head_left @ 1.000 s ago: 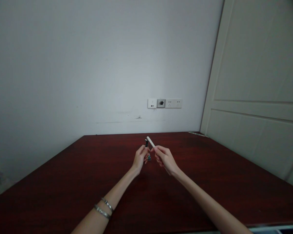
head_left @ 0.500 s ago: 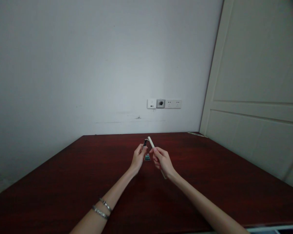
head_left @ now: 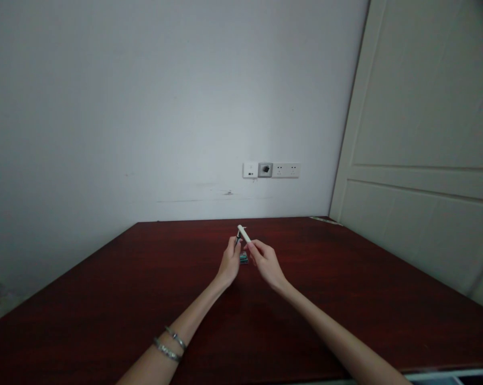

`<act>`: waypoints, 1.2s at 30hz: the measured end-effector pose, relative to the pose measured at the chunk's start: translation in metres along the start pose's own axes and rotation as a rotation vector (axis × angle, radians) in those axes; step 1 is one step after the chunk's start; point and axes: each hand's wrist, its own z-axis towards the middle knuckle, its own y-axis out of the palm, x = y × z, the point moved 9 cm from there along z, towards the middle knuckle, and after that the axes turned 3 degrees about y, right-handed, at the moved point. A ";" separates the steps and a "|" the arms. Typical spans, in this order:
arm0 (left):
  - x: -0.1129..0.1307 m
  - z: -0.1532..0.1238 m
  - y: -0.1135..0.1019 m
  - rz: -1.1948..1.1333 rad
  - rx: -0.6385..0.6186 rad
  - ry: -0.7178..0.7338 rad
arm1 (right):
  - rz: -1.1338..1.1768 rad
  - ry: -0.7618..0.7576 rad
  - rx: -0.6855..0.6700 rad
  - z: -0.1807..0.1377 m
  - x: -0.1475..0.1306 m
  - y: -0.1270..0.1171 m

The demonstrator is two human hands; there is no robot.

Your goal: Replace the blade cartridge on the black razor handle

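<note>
My left hand (head_left: 229,264) is closed around a slim black tool with a shiny metal end (head_left: 237,238), whose exact kind I cannot make out. A white, candle-like stick (head_left: 244,233) is pinched in my right hand (head_left: 267,265), slanting up and left. Its upper end overlaps the black tool's tip; whether they touch I cannot tell. The stick's lower part is hidden by my right hand. Between and below the hands, a small green-and-clear packet or box (head_left: 243,258) rests on the table, partly covered by my left hand.
The dark red wooden table (head_left: 153,299) runs back to a white wall (head_left: 145,107) with a row of sockets (head_left: 279,170). A pale panelled door or cabinet (head_left: 421,133) borders the right side. A thin flat strip (head_left: 325,220) lies at the back right corner.
The white stick's upper end has moved left and now crosses in front of the black tool's tip. It tilts more, and its lower end has gone out of sight.
</note>
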 end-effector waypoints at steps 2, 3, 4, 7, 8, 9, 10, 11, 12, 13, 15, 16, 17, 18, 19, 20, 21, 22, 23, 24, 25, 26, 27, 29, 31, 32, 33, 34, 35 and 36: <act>0.002 -0.002 -0.001 0.062 0.013 0.006 | -0.092 -0.051 0.039 0.009 -0.001 -0.008; 0.004 -0.002 -0.003 0.098 0.031 0.012 | -0.116 -0.054 0.063 0.013 0.000 -0.013; 0.006 -0.002 -0.005 0.131 0.051 0.019 | -0.127 -0.050 0.088 0.016 0.002 -0.018; 0.013 -0.002 -0.011 0.190 0.094 0.043 | -0.122 -0.045 0.129 0.019 0.002 -0.028; 0.015 -0.002 -0.012 0.197 0.097 0.048 | -0.119 -0.049 0.116 0.017 0.001 -0.028; 0.016 -0.002 -0.011 0.199 0.094 0.051 | -0.119 -0.057 0.087 0.016 -0.001 -0.026; 0.017 -0.002 -0.010 0.198 0.087 0.054 | -0.123 -0.067 0.051 0.014 -0.003 -0.023; 0.018 -0.002 -0.009 0.195 0.078 0.056 | -0.128 -0.076 0.018 0.012 -0.004 -0.020; 0.018 -0.002 -0.008 0.193 0.067 0.058 | -0.131 -0.080 -0.008 0.010 -0.005 -0.017; 0.018 -0.002 -0.007 0.194 0.059 0.060 | -0.128 -0.077 -0.020 0.009 -0.004 -0.016; 0.018 -0.003 -0.006 0.199 0.044 0.070 | -0.084 -0.039 0.002 0.010 0.000 -0.020; 0.018 -0.003 -0.005 0.198 0.036 0.075 | -0.044 -0.009 0.025 0.012 0.003 -0.024; 0.018 -0.004 -0.005 0.190 0.033 0.080 | 0.005 0.024 0.045 0.013 0.007 -0.027; 0.017 -0.004 -0.006 0.173 0.034 0.082 | 0.056 0.056 0.058 0.015 0.011 -0.030; 0.016 -0.003 -0.006 0.144 0.037 0.077 | 0.107 0.083 0.060 0.017 0.014 -0.032; 0.013 -0.003 -0.006 0.101 0.038 0.059 | 0.157 0.108 0.052 0.018 0.016 -0.032; 0.010 -0.003 -0.005 0.041 0.033 0.028 | 0.206 0.134 0.034 0.018 0.018 -0.032; 0.006 -0.002 -0.003 -0.035 0.017 -0.014 | 0.257 0.165 0.011 0.019 0.020 -0.030; 0.002 -0.002 0.001 -0.123 -0.007 -0.063 | 0.306 0.202 -0.017 0.018 0.022 -0.028; -0.002 -0.002 0.005 -0.216 -0.037 -0.113 | 0.350 0.238 -0.044 0.018 0.024 -0.025; -0.004 -0.003 0.010 -0.307 -0.068 -0.160 | 0.386 0.267 -0.068 0.016 0.025 -0.023; -0.005 -0.004 0.014 -0.391 -0.098 -0.200 | 0.413 0.287 -0.088 0.015 0.025 -0.021; -0.004 -0.005 0.017 -0.462 -0.126 -0.234 | 0.429 0.296 -0.103 0.014 0.024 -0.020; -0.002 -0.008 0.023 -0.580 -0.178 -0.291 | 0.433 0.286 -0.116 0.011 0.021 -0.018; 0.000 -0.011 0.027 -0.681 -0.226 -0.340 | 0.402 0.270 -0.118 0.009 0.018 -0.015; 0.002 -0.013 0.029 -0.727 -0.247 -0.364 | 0.380 0.259 -0.116 0.009 0.017 -0.014; 0.002 -0.014 0.031 -0.767 -0.266 -0.387 | 0.355 0.244 -0.111 0.009 0.016 -0.012; 0.003 -0.016 0.033 -0.801 -0.281 -0.411 | 0.329 0.225 -0.103 0.009 0.014 -0.010; 0.003 -0.017 0.034 -0.828 -0.293 -0.433 | 0.304 0.204 -0.093 0.010 0.012 -0.008; 0.003 -0.018 0.035 -0.848 -0.301 -0.452 | 0.281 0.181 -0.080 0.010 0.010 -0.006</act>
